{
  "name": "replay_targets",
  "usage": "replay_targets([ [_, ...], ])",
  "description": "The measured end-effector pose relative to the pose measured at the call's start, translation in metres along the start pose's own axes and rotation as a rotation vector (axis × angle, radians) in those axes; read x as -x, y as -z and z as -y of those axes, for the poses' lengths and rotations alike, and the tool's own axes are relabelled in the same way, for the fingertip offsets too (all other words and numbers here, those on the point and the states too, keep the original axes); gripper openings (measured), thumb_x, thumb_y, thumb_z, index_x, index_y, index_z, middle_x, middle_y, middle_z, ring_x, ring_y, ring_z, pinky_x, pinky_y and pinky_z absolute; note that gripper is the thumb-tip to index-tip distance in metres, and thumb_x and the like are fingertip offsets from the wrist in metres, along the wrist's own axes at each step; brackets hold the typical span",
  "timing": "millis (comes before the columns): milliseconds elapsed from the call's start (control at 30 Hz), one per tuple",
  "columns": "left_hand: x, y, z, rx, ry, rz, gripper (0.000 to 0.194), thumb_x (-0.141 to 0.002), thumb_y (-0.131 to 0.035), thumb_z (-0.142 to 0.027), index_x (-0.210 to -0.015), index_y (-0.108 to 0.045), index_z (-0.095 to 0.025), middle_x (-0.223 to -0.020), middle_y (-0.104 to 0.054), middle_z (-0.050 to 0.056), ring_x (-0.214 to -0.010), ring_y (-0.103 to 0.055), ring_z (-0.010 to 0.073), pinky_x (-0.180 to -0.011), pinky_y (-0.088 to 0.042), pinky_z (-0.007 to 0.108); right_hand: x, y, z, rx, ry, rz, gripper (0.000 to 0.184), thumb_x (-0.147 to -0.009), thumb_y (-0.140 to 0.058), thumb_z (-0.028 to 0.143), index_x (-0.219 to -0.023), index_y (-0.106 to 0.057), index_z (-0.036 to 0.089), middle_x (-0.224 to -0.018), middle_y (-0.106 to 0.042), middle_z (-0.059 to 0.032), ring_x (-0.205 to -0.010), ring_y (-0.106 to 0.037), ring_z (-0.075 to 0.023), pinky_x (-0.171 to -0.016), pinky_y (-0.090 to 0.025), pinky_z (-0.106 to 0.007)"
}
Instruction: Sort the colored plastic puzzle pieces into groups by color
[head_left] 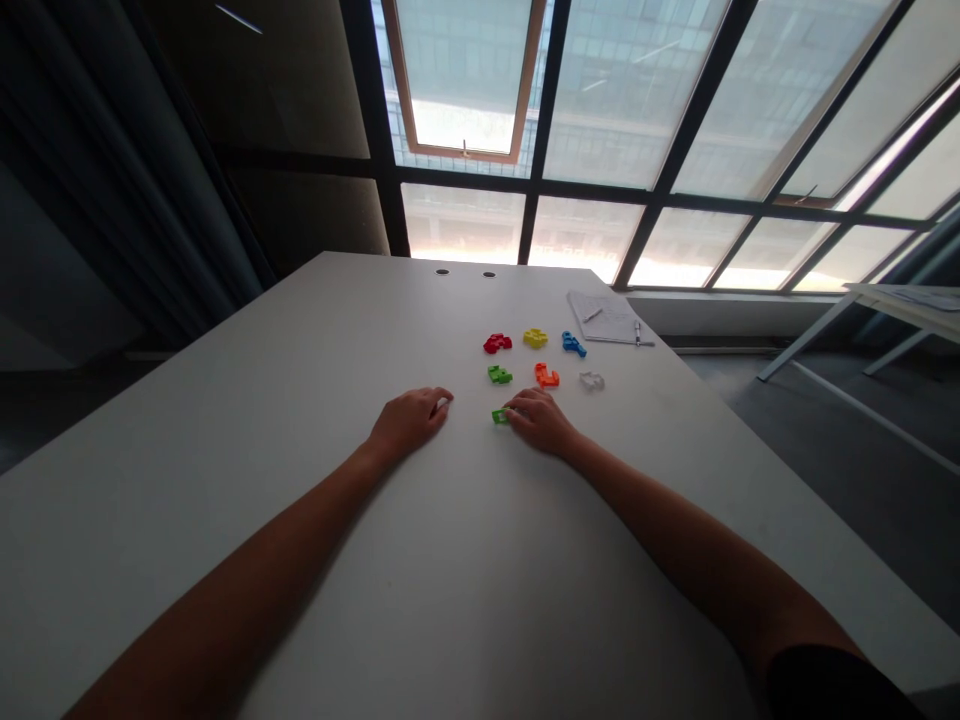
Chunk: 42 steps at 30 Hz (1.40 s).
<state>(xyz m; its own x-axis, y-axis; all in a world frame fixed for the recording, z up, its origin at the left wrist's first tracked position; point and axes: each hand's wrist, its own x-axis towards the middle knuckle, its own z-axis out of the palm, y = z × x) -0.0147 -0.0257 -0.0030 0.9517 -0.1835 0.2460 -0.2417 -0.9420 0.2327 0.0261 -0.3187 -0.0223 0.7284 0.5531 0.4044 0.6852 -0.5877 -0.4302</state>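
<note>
On the white table (382, 600), the near green toy piece (498, 417) is touched at its right side by the fingertips of the right hand (541, 420); whether it is pinched or only rested upon cannot be told. The left hand (411, 416) is laid on the table to the left, well apart from that piece, with its fingers loosely curled and a small gap left between thumb and forefinger.

Six more pieces are set out in two rows beyond the right hand. In the far row, from left to right, a red piece (497, 343), a yellow piece (535, 338) and a blue piece (574, 344) are seen; in the nearer row, a second green piece (499, 375), an orange piece (548, 379) and a whitish piece (592, 381). Papers (611, 318) are placed at the far right, with two pens (592, 315) laid on them.
</note>
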Motion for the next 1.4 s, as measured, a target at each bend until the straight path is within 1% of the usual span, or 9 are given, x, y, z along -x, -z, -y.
replay_targets([
  [100, 0.0, 0.001, 0.0, 0.005, 0.002, 0.006, 0.033, -0.102, -0.048, -0.036, -0.121, -0.074, -0.03, -0.112, -0.079, 0.004, -0.1, -0.072, 0.024, -0.076, -0.052, 0.031, 0.002, -0.001, 0.003, 0.057, -0.036, -0.117, 0.028, -0.103, -0.063, 0.028, -0.128, -0.072, 0.017, -0.12, -0.074, -0.0131, -0.112, -0.066, -0.0268, -0.103, -0.049, -0.044],
  [167, 0.0, 0.001, 0.0, 0.006, 0.005, 0.005, 0.033, -0.102, -0.048, -0.036, -0.121, -0.074, -0.03, -0.112, -0.079, 0.004, -0.1, -0.072, 0.0239, -0.076, -0.051, 0.031, 0.004, -0.002, 0.007, 0.08, 0.012, -0.167, 0.028, -0.103, -0.061, 0.024, -0.128, -0.07, 0.018, -0.122, -0.073, -0.0136, -0.114, -0.065, -0.0271, -0.104, -0.049, -0.044],
  [333, 0.001, 0.0, 0.001, 0.003, -0.007, -0.001, 0.033, -0.101, -0.049, -0.036, -0.121, -0.074, -0.029, -0.11, -0.079, 0.005, -0.101, -0.072, 0.0239, -0.078, -0.052, 0.031, 0.006, -0.002, 0.015, 0.168, 0.152, -0.054, 0.021, -0.099, -0.062, 0.016, -0.117, -0.074, 0.018, -0.116, -0.073, -0.0128, -0.109, -0.062, -0.0278, -0.1, -0.05, -0.045],
  [467, 0.0, -0.002, 0.002, 0.01, -0.011, 0.004, 0.032, -0.101, -0.05, -0.037, -0.122, -0.073, -0.029, -0.11, -0.079, 0.005, -0.102, -0.071, 0.0237, -0.08, -0.052, 0.031, 0.0, -0.003, 0.02, 0.211, 0.161, 0.004, 0.027, -0.098, -0.063, 0.015, -0.123, -0.073, 0.018, -0.12, -0.071, -0.0142, -0.114, -0.06, -0.0301, -0.103, -0.049, -0.048],
  [633, -0.001, -0.002, 0.002, 0.006, -0.01, 0.0, 0.031, -0.1, -0.051, -0.036, -0.121, -0.073, -0.03, -0.107, -0.079, 0.005, -0.1, -0.072, 0.0239, -0.081, -0.053, 0.032, -0.015, -0.007, 0.03, 0.296, 0.145, 0.072, 0.039, -0.097, -0.062, 0.016, -0.135, -0.068, 0.017, -0.139, -0.064, -0.0179, -0.129, -0.054, -0.0342, -0.105, -0.046, -0.049],
  [700, -0.001, -0.002, 0.001, 0.001, -0.007, -0.003, 0.031, -0.1, -0.051, -0.037, -0.121, -0.073, -0.03, -0.105, -0.079, 0.005, -0.099, -0.072, 0.0238, -0.081, -0.053, 0.032, -0.024, -0.01, 0.033, 0.339, 0.127, 0.1, 0.037, -0.098, -0.06, 0.018, -0.135, -0.068, 0.017, -0.137, -0.065, -0.0188, -0.129, -0.053, -0.0349, -0.105, -0.045, -0.049],
  [1067, 0.0, 0.0, 0.0, 0.005, -0.007, 0.0, 0.032, -0.101, -0.05, -0.037, -0.122, -0.073, -0.03, -0.103, -0.079, 0.004, -0.098, -0.072, 0.0236, -0.08, -0.052, 0.031, -0.065, -0.026, 0.03, 0.506, 0.012, 0.055, 0.03, -0.1, -0.061, 0.031, -0.12, -0.071, 0.013, -0.125, -0.065, -0.0226, -0.123, -0.049, -0.0385, -0.108, -0.037, -0.054],
  [1300, 0.0, 0.001, -0.001, 0.012, -0.005, 0.008, 0.032, -0.101, -0.051, -0.036, -0.122, -0.073, -0.03, -0.108, -0.079, 0.004, -0.099, -0.072, 0.023, -0.079, -0.053, 0.031, -0.042, -0.026, 0.032, 0.447, -0.021, -0.072, 0.037, -0.1, -0.057, 0.02, -0.135, -0.066, 0.014, -0.135, -0.065, -0.0202, -0.125, -0.052, -0.0357, -0.108, -0.038, -0.052],
  [1400, 0.0, 0.001, 0.0, 0.009, -0.009, 0.007, 0.032, -0.101, -0.05, -0.036, -0.122, -0.073, -0.03, -0.109, -0.079, 0.004, -0.099, -0.072, 0.0235, -0.08, -0.053, 0.031, -0.019, -0.021, 0.04, 0.381, 0.039, -0.014, 0.03, -0.101, -0.054, 0.015, -0.124, -0.072, 0.016, -0.122, -0.071, -0.0177, -0.116, -0.059, -0.0325, -0.101, -0.044, -0.047],
])
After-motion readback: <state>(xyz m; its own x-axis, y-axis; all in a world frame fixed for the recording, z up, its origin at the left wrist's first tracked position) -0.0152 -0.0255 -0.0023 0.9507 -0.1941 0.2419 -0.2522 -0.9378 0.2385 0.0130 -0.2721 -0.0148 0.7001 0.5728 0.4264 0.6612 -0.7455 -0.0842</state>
